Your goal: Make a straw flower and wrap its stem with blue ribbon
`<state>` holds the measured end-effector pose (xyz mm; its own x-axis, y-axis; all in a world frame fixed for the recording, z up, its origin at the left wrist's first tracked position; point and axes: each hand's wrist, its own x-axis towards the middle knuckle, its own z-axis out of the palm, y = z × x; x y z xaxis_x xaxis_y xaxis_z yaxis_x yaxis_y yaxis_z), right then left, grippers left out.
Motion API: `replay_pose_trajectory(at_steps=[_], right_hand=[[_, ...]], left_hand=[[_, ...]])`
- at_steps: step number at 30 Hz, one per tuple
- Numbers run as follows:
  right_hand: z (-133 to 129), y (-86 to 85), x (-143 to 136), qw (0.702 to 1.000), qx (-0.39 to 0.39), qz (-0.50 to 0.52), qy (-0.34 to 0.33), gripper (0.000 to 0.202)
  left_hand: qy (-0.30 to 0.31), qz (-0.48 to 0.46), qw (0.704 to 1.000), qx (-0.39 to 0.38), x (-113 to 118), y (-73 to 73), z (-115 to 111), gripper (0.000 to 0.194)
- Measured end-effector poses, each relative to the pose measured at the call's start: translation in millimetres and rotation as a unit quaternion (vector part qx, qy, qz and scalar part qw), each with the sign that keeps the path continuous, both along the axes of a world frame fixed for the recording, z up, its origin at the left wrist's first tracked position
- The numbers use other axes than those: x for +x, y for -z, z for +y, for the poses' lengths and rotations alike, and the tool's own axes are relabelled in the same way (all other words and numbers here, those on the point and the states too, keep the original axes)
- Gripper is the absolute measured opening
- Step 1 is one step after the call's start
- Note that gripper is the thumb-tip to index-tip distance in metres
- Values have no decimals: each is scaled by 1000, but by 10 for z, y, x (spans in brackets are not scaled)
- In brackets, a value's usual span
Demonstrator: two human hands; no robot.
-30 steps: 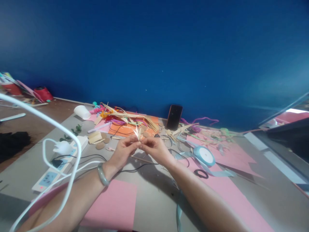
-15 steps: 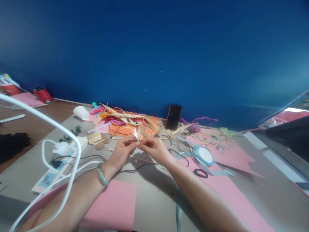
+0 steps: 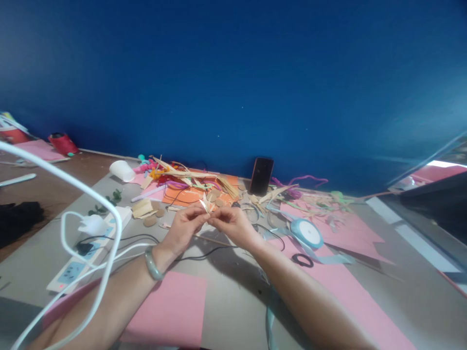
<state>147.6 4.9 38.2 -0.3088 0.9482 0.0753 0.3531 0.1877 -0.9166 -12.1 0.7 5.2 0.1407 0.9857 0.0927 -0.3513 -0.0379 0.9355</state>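
My left hand (image 3: 188, 224) and my right hand (image 3: 230, 222) meet above the middle of the table, fingertips nearly touching. Both pinch the base of a small bundle of pale dried husk strips (image 3: 206, 202), whose pointed ends fan upward between them. The part of the bundle inside the fingers is hidden. Behind it lie an orange sheet (image 3: 178, 195), round tan discs (image 3: 216, 193) and a heap of long dried husk strips (image 3: 197, 174). Left of my left hand is a pale folded block (image 3: 143, 208).
A white power strip (image 3: 75, 270) and a thick white cable (image 3: 117, 228) lie on the left. A phone (image 3: 261, 177) leans on the blue wall. To the right are a light blue ribbon spool (image 3: 306, 233), a black ring (image 3: 302, 260) and pink paper (image 3: 350, 291). A white cup (image 3: 122, 171) lies tipped.
The view has shifted very slightly. Both hands keep their pinch on the husk bundle, and its strips appear spread a little differently.
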Motion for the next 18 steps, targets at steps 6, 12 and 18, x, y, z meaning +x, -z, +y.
replay_pose_trajectory(at_steps=[6,12,18], right_hand=[[2,-19,3,1000,-7,18,-7,20],[31,6,21,998,-33,42,-28,22],[107,-8,95,997,-38,30,-54,16]], left_hand=[[12,-9,1000,-14,-2,5,0,25],[18,2,1000,-1,-2,-14,-4,24],[-38,66,994,75,0,-61,-47,21]])
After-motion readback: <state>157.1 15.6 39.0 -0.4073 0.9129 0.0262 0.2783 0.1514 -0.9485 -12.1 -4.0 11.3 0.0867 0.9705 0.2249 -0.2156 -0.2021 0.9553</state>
